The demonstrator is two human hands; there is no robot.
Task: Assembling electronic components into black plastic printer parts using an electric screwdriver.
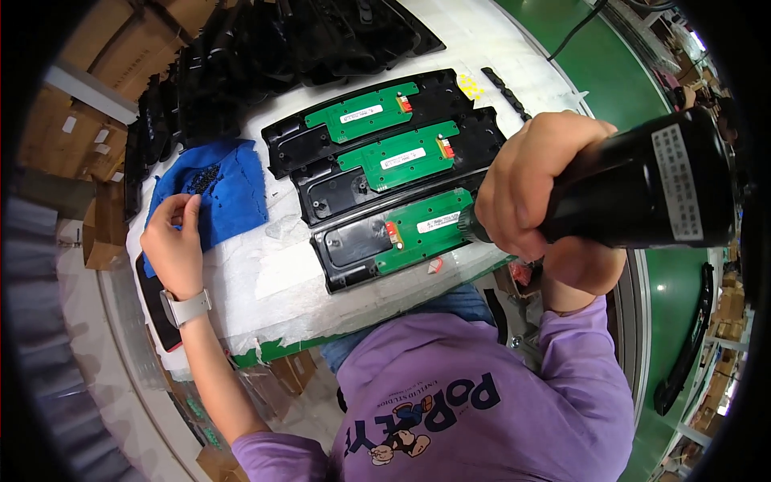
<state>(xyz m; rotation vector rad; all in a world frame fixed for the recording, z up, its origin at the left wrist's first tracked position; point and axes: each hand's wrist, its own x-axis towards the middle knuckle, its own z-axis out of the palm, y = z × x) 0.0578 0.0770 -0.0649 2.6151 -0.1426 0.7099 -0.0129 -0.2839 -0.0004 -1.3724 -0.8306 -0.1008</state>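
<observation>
My right hand grips a black cordless screwdriver. Its nose is over the right end of the green circuit board on the nearest black plastic panel; my hand hides that end. Fingers pinched together, my left hand is over a blue cloth, next to a heap of small black screws. Anything between those fingertips is too small to make out. Behind the nearest panel lie a middle panel and a far panel, each bearing a green board.
Dark plastic parts are piled along the table's far side. A phone lies by my left wrist. Yellow stickers and a slim black strip are at the far right of the white table covering. Cardboard boxes stand left.
</observation>
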